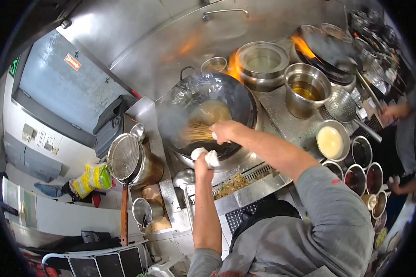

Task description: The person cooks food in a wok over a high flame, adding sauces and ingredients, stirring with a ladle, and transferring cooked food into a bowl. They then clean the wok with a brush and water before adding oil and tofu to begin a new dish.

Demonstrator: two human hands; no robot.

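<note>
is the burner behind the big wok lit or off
Lit. Orange flame rises behind the rim of the wok, which the left hand grips with a white cloth.

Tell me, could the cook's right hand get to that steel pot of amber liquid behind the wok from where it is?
Probably yes. The right hand, holding a bamboo brush in the wok, has open counter between it and the pot; only flames at the wok's far rim burn nearby.

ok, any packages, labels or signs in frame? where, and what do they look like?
Orange sticker: rectangular, white mark, on the grey wall panel, upper left.
Green sign: far left edge, partly cut off.
Yellow-green bag: crumpled, on the floor left of the strainer pot.
No screens visible.
</note>
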